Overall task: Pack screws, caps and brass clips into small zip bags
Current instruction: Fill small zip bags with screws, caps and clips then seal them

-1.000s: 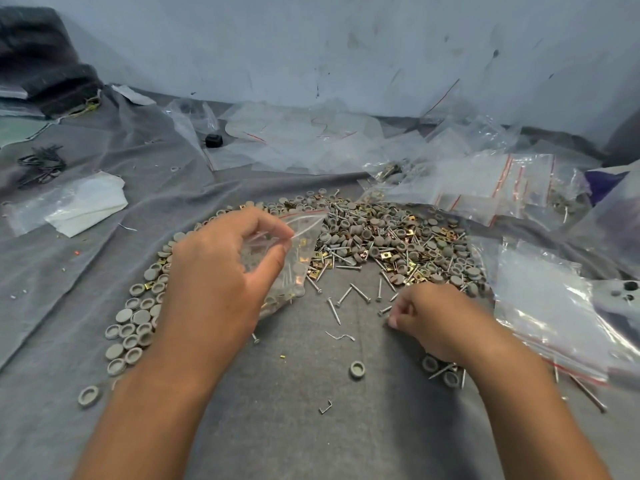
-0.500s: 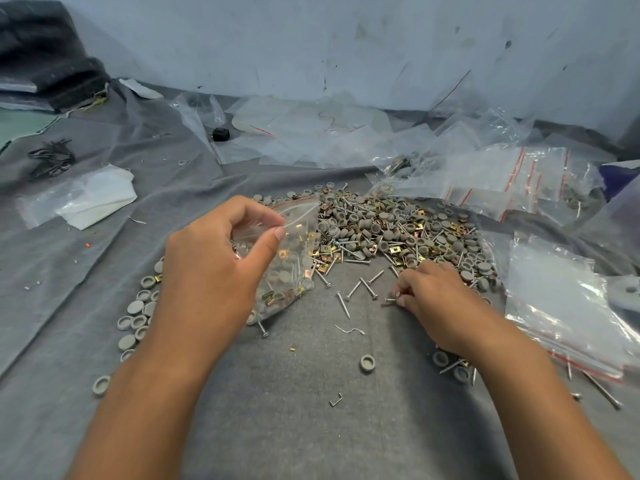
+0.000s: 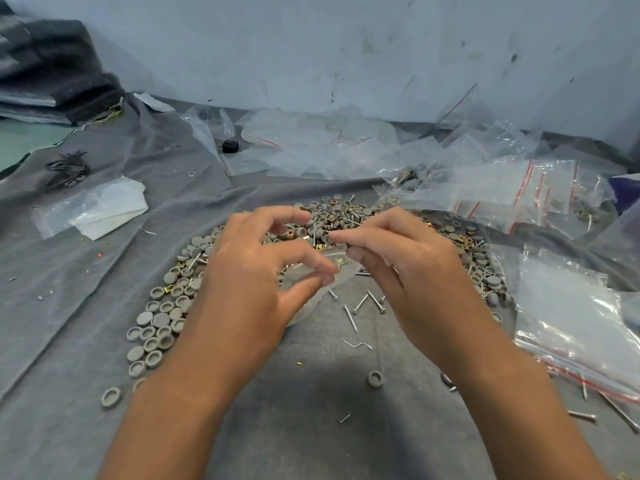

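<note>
Grey cloth [image 3: 86,306] is covering the whole work surface, running back to a pale scuffed wall [image 3: 346,46]. A loose pile of clear zip bags [image 3: 329,147] is lying along the back, most looking empty; further right, red-striped zip bags [image 3: 519,188] are sitting in a heap, a few showing grey caps and brass bits inside, contents otherwise too blurred to tell. A larger clear bag [image 3: 571,317] is lying flat at the right edge, contents unclear. The mixed heap of caps, screws and brass clips [image 3: 346,220] is spreading across the middle, with a band of grey caps [image 3: 156,327] trailing down the left and loose screws [image 3: 360,306] lying just in front. Both hands are meeting above the heap: left hand [image 3: 249,271] is pinching the small zip bag [image 3: 311,271] between thumb and forefinger, right hand [image 3: 408,258] is pinching the bag's top edge with curled fingertips. Something brass is showing through the bag; the rest is hidden by the fingers. A single cap [image 3: 375,378] is sitting apart near the front.
</note>
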Available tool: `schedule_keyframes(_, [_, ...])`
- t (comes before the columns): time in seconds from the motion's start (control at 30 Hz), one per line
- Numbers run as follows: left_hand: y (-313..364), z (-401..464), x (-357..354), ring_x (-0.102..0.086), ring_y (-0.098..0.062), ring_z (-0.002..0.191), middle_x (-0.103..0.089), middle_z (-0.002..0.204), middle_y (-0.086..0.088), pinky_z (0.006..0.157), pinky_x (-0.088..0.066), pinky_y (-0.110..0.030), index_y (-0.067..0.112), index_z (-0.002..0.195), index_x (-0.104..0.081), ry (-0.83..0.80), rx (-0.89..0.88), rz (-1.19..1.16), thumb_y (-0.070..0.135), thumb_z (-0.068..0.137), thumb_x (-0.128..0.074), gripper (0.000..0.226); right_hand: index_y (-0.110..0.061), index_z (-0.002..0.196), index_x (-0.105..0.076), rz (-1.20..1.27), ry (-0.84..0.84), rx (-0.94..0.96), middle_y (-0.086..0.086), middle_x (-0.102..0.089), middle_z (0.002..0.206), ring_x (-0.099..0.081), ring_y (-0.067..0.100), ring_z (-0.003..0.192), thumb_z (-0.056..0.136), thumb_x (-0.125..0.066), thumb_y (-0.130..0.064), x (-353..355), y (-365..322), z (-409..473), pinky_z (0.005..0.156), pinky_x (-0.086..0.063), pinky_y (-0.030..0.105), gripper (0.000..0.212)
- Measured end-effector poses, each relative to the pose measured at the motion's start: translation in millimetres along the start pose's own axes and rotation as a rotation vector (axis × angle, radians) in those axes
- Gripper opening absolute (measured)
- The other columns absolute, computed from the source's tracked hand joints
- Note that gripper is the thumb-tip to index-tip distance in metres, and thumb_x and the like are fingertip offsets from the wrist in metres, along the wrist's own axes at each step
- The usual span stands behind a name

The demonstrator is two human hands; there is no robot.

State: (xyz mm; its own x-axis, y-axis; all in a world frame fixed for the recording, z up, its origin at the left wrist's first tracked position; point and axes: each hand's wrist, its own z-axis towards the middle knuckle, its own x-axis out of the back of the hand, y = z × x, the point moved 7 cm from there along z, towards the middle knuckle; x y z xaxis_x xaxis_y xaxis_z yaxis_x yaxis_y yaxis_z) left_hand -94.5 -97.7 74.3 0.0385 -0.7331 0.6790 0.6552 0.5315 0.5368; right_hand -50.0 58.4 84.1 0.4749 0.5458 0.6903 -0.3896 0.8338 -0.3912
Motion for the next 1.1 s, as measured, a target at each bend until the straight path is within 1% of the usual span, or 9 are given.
schedule_keyframes(0.13, [-0.5,-0.2,-0.3,-0.049,-0.010,0.108,-0.059,0.123,0.016,0.092,-0.034,-0.024,0.038,0.085,-0.077,0.002,-0.021,-0.008,0.055,0.078,-0.059,0.026,-0.018,0.116,-0.073,0.047,-0.060,-0.042,-0.015,-0.066,0.095,-0.059,-0.005,0.085,0.091,-0.074,-0.016,-3.8,4.2,4.5,0.084,-0.040,0.005,0.026])
schedule_keyframes(0.23, [-3.5,-0.3,0.8,-0.051,-0.010,0.106,-0.059,0.120,0.017,0.090,-0.036,-0.027,0.039,0.086,-0.077,0.010,-0.018,-0.004,0.054,0.078,-0.061,0.023,-0.019,0.104,-0.071,0.075,-0.054,-0.043,-0.016,-0.070,0.091,-0.063,-0.008,0.086,0.087,-0.078,-0.016,-3.4,5.4,5.6,0.079,-0.039,0.001,0.019])
schedule_keyframes(0.37, [-3.5,-0.5,2.6,-0.054,-0.010,0.102,-0.061,0.116,0.020,0.088,-0.042,-0.035,0.041,0.087,-0.076,0.017,-0.027,0.000,0.053,0.079,-0.064,0.019,-0.025,0.107,-0.071,0.188,-0.002,-0.063,-0.018,-0.072,0.096,-0.068,-0.003,0.089,0.085,-0.079,-0.021,-0.8,7.6,7.3,0.077,-0.046,0.004,0.023])
schedule_keyframes(0.5, [-6.7,-1.0,4.1,-0.058,0.001,0.105,-0.065,0.108,0.025,0.096,-0.042,-0.028,0.041,0.086,-0.074,0.026,-0.020,-0.029,0.051,0.081,-0.066,0.014,-0.040,0.093,-0.066,0.246,0.152,-0.336,-0.018,-0.071,0.087,-0.067,0.001,0.081,0.090,-0.075,-0.025,11.2,55.1,1.2,0.069,-0.047,0.007,0.018])
schedule_keyframes(0.6, [-9.2,-0.8,4.8,-0.059,0.011,0.102,-0.065,0.101,0.031,0.092,-0.034,-0.004,0.041,0.085,-0.072,0.029,-0.008,-0.049,0.042,0.082,-0.072,0.003,-0.042,0.097,-0.066,-0.036,-0.249,-0.557,-0.018,-0.067,0.095,-0.061,-0.004,0.078,0.093,-0.071,-0.021,-24.6,94.2,-17.0,0.065,-0.042,0.008,0.021])
schedule_keyframes(0.7, [-8.3,-0.1,4.4,-0.059,0.013,0.101,-0.065,0.098,0.032,0.089,-0.032,0.000,0.040,0.085,-0.073,0.021,-0.018,-0.061,0.042,0.082,-0.072,0.004,-0.032,0.106,-0.068,-0.189,-0.561,-0.624,-0.009,-0.062,0.102,-0.062,0.013,0.095,0.091,-0.073,-0.033,-62.1,104.1,-38.1,0.083,-0.051,0.030,0.015])
schedule_keyframes(0.77, [-7.8,0.1,5.0,-0.059,0.013,0.100,-0.065,0.098,0.033,0.089,-0.032,0.000,0.041,0.086,-0.072,0.020,-0.023,-0.069,0.046,0.082,-0.069,0.007,-0.029,0.099,-0.067,-0.230,-0.527,-0.630,-0.006,-0.060,0.100,-0.058,0.017,0.095,0.089,-0.075,-0.039,-63.6,101.5,-36.7,0.085,-0.050,0.034,0.015])
schedule_keyframes(0.9, [-10.0,-0.4,4.8,-0.059,0.013,0.100,-0.064,0.098,0.035,0.089,-0.034,-0.001,0.042,0.086,-0.072,0.019,-0.009,-0.063,0.043,0.083,-0.072,0.003,-0.032,0.089,-0.059,-0.283,-0.528,-0.601,-0.007,-0.057,0.098,-0.057,0.017,0.095,0.094,-0.070,-0.024,-57.9,97.2,-37.7,0.084,-0.048,0.032,0.014])
schedule_keyframes(1.1, [-9.3,-0.7,4.7,-0.059,0.013,0.100,-0.065,0.098,0.035,0.090,-0.037,-0.008,0.044,0.086,-0.071,0.010,-0.003,-0.055,0.049,0.082,-0.067,0.007,-0.024,0.117,-0.054,-0.382,-0.432,-0.622,-0.004,-0.061,0.106,-0.058,0.022,0.099,0.090,-0.059,-0.010,-46.8,93.7,-43.0,0.076,-0.045,0.032,0.030])
